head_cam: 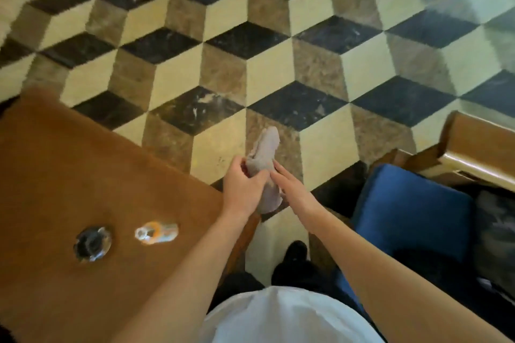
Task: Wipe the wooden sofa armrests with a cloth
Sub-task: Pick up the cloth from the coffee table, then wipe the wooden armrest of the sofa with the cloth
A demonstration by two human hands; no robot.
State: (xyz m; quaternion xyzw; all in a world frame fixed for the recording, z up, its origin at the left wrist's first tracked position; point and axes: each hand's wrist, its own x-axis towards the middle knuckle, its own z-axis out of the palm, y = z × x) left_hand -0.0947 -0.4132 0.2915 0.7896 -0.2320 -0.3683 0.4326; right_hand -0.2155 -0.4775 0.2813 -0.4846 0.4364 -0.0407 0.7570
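A grey cloth hangs bunched in the air over the tiled floor, in the middle of the view. My left hand is closed around its middle. My right hand lies flat against the cloth's right side with the fingers stretched out. The wooden sofa armrest runs along the right edge, glossy brown, well to the right of both hands. Beside it lies the sofa's blue seat cushion.
A brown wooden table fills the lower left; on it stand a dark glass ashtray and a clear bottle with an orange band. The floor has a black, cream and brown cube pattern. My dark shoe shows below.
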